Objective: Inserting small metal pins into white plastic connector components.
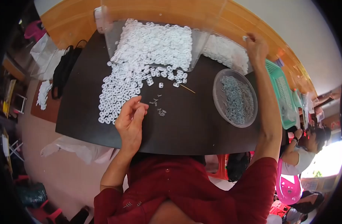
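Observation:
My right hand (257, 48) is raised at the far right, with its fingertips pinched on a small white plastic piece (245, 38). It is above the end of a clear box (249, 67) of similar white pieces. My left hand (130, 121) hovers over the near middle of the table, its thumb and fingers closed together; what they hold, if anything, is too small to make out. Beside it lie several loose screws (161, 112). White two-holed plastic pieces (118, 89) spread over the table to its left, spilling from a tipped clear bin (195, 56).
A round clear tub (215, 89) of grey screws stands on the dark table (193, 127). A thin wooden stick (187, 89) lies near the white pieces. Beyond my right arm is a green basket (281, 91). Another person (299, 153) sits at the right.

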The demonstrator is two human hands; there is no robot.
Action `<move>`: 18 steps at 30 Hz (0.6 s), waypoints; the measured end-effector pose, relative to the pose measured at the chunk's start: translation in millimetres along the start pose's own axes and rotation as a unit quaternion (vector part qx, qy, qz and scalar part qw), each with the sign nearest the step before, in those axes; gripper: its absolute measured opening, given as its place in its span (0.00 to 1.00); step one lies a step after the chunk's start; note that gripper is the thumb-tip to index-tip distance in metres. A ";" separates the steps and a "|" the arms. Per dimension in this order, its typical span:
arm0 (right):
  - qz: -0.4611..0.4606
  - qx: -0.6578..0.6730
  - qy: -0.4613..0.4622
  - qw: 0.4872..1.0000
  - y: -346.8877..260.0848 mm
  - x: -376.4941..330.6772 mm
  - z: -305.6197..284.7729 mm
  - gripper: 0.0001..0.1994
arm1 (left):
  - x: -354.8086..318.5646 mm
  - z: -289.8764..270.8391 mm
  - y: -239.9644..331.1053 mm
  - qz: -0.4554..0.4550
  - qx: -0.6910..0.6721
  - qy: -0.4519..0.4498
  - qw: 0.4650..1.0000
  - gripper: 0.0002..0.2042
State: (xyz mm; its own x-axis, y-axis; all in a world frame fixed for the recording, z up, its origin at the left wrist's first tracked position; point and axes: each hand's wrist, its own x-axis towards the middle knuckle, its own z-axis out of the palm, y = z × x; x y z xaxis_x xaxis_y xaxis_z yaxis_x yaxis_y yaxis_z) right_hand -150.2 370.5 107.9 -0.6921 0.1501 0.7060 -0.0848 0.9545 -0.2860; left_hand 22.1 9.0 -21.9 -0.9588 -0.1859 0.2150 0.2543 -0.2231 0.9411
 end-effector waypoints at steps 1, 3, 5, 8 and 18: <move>-0.039 -0.027 0.040 0.998 -2.7 2.0 2.3 0.10 | 3.6 -4.6 -3.9 0.010 0.030 -0.006 0.999 0.11; -0.078 -0.047 0.081 0.993 -11.5 -6.9 12.8 0.10 | 13.1 -8.3 -3.0 0.031 0.118 -0.014 0.992 0.08; -0.152 0.069 0.051 0.985 -43.0 -46.4 19.2 0.08 | 25.4 -6.8 0.0 0.105 0.229 -0.048 0.967 0.07; -0.237 0.129 -0.064 0.961 -89.1 -100.2 20.7 0.06 | 43.3 0.6 0.1 0.185 0.384 -0.106 0.898 0.06; -0.223 0.301 -0.278 0.885 -138.2 -168.2 72.0 0.07 | 86.8 6.5 -19.9 0.197 0.487 -0.136 0.840 0.04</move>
State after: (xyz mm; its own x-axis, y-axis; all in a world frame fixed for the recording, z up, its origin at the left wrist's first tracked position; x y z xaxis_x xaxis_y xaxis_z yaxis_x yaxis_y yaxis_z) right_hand -73.6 194.8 -18.1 -0.7248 -0.5166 0.4559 -0.6889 0.5520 -0.4698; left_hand -67.0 3.5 -20.3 -0.8521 0.1927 0.4866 0.4608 0.7172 0.5227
